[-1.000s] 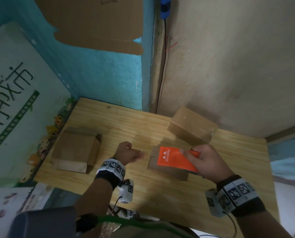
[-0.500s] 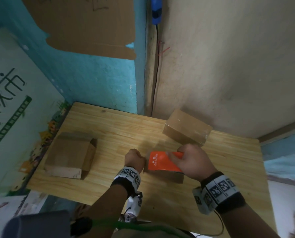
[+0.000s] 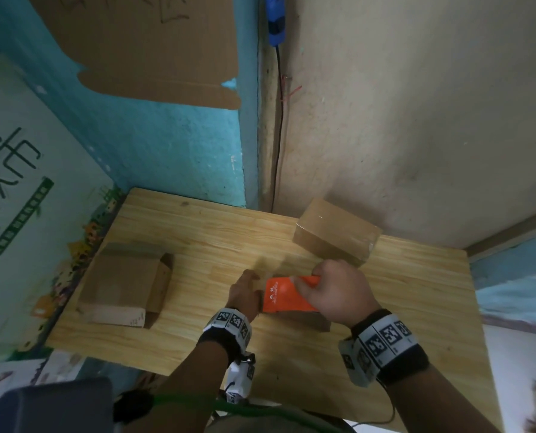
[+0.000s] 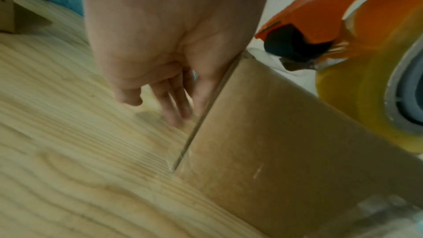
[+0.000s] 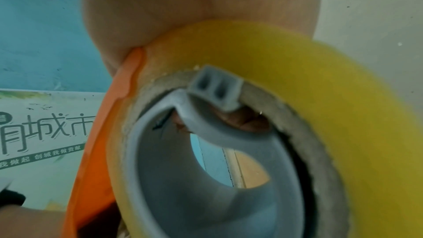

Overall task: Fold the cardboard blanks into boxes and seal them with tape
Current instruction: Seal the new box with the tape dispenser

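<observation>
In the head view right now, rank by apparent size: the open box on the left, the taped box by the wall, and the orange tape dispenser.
1. Open box, largest.
2. Taped box, somewhat smaller, though it sits farther from the camera, so true size may be similar.
3. Orange tape dispenser, smallest; the right hand covers part of it.

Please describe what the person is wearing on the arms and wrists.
Bare forearms, no sleeves. Each wrist has a black band with a white strip of black square markers: left band, right band. A small white camera hangs under the left wrist, with a thin cable.
</observation>
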`<state>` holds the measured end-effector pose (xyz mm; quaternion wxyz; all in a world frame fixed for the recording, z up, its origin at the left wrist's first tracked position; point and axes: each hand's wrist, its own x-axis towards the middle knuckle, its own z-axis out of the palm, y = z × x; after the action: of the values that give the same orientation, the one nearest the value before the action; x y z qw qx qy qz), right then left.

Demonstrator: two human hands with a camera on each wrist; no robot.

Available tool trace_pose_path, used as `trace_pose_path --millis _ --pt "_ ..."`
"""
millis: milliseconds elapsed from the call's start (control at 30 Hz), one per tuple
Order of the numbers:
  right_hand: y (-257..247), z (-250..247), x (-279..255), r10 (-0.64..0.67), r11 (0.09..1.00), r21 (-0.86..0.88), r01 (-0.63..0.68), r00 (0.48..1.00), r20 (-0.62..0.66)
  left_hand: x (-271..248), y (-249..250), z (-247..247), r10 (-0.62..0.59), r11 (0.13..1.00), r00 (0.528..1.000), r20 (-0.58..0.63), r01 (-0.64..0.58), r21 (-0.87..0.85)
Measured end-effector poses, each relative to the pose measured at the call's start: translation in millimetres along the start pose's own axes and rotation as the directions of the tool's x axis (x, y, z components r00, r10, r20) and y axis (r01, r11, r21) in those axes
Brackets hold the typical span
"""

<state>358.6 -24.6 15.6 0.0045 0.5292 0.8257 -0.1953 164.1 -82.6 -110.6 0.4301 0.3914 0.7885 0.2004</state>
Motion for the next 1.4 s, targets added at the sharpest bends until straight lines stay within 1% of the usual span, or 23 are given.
trace_pose_path --millis 67,100,167,200,267,333,400,467,500,533,600,633,700,733,767,833,900,1000,1067,1167,1200,1267,1400 --pt "1.8 0.6 -1.7 0.004 1.0 0.014 -0.004 1.0 -0.005 -0.3 -2.0 -0.6 0.07 0.994 0.997 0.024 -0.072 0.083" --pt "1.9 0.1 -2.5 0.001 1.0 0.018 -0.001 1.0 -0.014 0.3 -2.6 -0.8 0.076 0.989 0.996 0.038 -0.08 0.124" --pt "1.4 -1.0 -3.9 -0.005 1.0 0.02 0.006 0.999 -0.033 -1.7 -1.1 -3.1 0.026 0.987 0.997 0.067 -0.036 0.155" --pt "1.3 -0.5 -4.6 -0.006 1.0 0.024 0.007 0.999 -0.034 -2.8 0.3 -4.4 0.016 0.986 0.999 0.047 -0.024 0.163" --pt "1.4 0.2 -6.2 0.004 0.999 0.037 -0.003 0.999 -0.033 -2.5 2.7 -5.8 0.043 0.985 0.999 -0.01 -0.041 0.169" --pt "2.7 0.1 -6.8 0.014 0.999 0.052 -0.012 0.999 -0.037 -0.9 2.2 -7.9 0.087 0.979 0.996 0.031 -0.091 0.18" --pt "3.6 -1.5 -7.6 0.013 0.998 0.068 -0.011 0.999 -0.038 1.0 0.0 -16.1 0.074 0.967 0.979 0.192 -0.118 0.225" --pt "4.0 -3.3 -9.2 0.014 0.996 0.087 -0.011 0.999 -0.034 0.5 0.6 -29.1 0.028 0.956 0.915 0.403 -0.142 0.256" --pt "3.8 -4.3 -9.7 0.016 0.995 0.097 -0.013 0.999 -0.031 -2.0 2.8 -36.3 -0.006 0.945 0.889 0.458 -0.145 0.293" --pt "3.9 -4.9 -10.0 0.02 0.995 0.099 -0.017 0.999 -0.029 -4.8 4.0 -42.5 -0.023 0.924 0.886 0.463 -0.158 0.349" --pt "3.3 -5.8 -10.3 0.029 0.995 0.097 -0.027 0.999 -0.024 -12.4 7.1 -48.7 0.031 0.88 0.926 0.377 -0.204 0.428" --pt "2.5 -5.9 -10.4 0.035 0.995 0.094 -0.033 0.999 -0.02 -18.2 12.1 -49.4 0.094 0.884 0.932 0.349 -0.24 0.402" --pt "0.6 -6.2 -10.0 0.049 0.995 0.086 -0.048 0.999 -0.014 -27.8 21.8 -45.2 0.215 0.898 0.9 0.379 -0.334 0.285" --pt "-0.2 -7.4 -10.4 0.061 0.994 0.092 -0.06 0.998 -0.009 -29.9 24.7 -40.0 0.244 0.902 0.884 0.398 -0.358 0.242" --pt "-0.4 -9.3 -11.3 0.074 0.991 0.108 -0.074 0.997 -0.001 -30.3 25.0 -33.5 0.268 0.907 0.882 0.388 -0.367 0.207" --pt "2.5 -11.9 -12.7 0.093 0.986 0.139 -0.095 0.995 0.02 -30.7 25.0 -22.1 0.294 0.921 0.904 0.31 -0.355 0.162" --pt "8.2 -11.9 -16.1 0.093 0.982 0.163 -0.098 0.995 0.034 -29.8 21.4 -11.3 0.317 0.91 0.909 0.271 -0.372 0.184" --pt "14.8 -10.9 -20.6 0.087 0.976 0.193 -0.098 0.994 0.067 -28.7 19.8 -1.8 0.415 0.784 0.878 0.24 -0.478 0.395" --pt "20.0 -11.8 -20.4 0.08 0.976 0.196 -0.097 0.993 0.092 -25.8 21.0 0.1 0.457 0.694 0.863 0.214 -0.497 0.52" --pt "28.1 -15.2 -19.2 0.065 0.965 0.242 -0.102 0.985 0.157 -24.3 20.5 1.4 0.495 0.534 0.841 0.218 -0.493 0.688" --pt "32.2 -17.5 -20.5 0.06 0.966 0.239 -0.103 0.982 0.179 -23.9 20.0 2.1 0.507 0.505 0.836 0.209 -0.485 0.714" --pt "46.2 -25.0 -26.0 0.072 0.964 0.235 -0.123 0.974 0.214 -23.9 20.8 2.1 0.512 0.487 0.835 0.201 -0.476 0.732" --pt "100.4 -43.1 -45.2 0.112 0.926 0.328 -0.185 0.967 0.231 -24.7 27.8 1.0 0.46 0.506 0.858 0.228 -0.464 0.727"
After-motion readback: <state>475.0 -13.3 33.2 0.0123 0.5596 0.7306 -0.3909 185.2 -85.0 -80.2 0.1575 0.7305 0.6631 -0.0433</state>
